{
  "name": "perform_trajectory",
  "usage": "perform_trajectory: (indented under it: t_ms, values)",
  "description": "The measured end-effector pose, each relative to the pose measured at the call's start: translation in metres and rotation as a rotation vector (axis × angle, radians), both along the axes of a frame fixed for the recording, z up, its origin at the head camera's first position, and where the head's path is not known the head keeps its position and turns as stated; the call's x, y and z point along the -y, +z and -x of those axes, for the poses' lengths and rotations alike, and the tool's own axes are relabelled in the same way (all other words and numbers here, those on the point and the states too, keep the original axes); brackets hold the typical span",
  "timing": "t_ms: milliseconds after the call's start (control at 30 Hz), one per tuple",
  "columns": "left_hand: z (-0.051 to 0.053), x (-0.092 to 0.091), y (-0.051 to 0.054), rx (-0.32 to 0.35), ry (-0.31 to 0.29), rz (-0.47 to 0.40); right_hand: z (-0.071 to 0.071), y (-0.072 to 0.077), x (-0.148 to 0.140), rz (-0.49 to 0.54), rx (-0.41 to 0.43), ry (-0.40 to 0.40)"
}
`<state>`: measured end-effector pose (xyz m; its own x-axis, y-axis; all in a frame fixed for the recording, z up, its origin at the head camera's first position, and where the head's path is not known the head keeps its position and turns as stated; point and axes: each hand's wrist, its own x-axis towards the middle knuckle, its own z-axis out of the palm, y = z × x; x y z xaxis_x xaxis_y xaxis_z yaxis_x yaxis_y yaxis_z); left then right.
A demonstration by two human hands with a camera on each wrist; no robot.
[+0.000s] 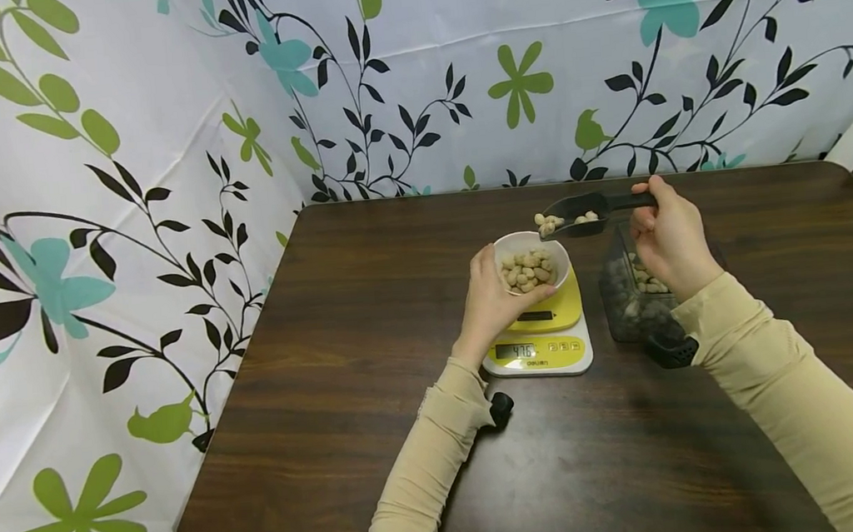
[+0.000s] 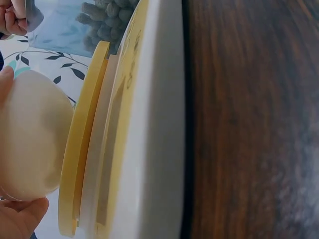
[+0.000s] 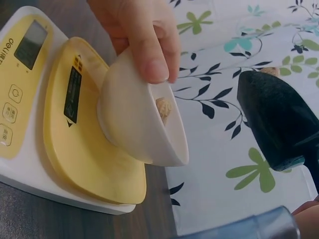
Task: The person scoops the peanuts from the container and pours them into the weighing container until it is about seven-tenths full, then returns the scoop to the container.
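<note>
A white bowl holding shelled-looking pale peanuts is over the yellow plate of a kitchen scale. My left hand grips the bowl, thumb on the near side and fingers on the far left; whether its base fully rests on the plate I cannot tell. My right hand holds a black scoop by its handle, above the bowl's right rim. Several peanuts lie in the scoop, some at its front lip. In the right wrist view the scoop is apart from the bowl.
A clear plastic container with more peanuts stands right of the scale, partly behind my right wrist. The scale's display shows digits like 476. Everything stands on a dark wooden table, with patterned cloth behind and left.
</note>
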<state>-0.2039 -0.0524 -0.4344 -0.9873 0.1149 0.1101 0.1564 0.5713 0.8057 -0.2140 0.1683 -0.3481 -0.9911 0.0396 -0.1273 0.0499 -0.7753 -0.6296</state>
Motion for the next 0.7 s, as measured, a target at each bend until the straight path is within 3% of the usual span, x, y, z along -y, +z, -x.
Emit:
perform_trajectory:
  t_ms: [267,700]
  values:
    - [0.001,0.000,-0.003,0.003,-0.010,0.007,0.003,0.000,0.008,-0.248,0.001,-0.032]
    - [0.000,0.001,-0.002,0.019,-0.016,0.014,0.002,-0.001,0.016,-0.459,-0.020,-0.069]
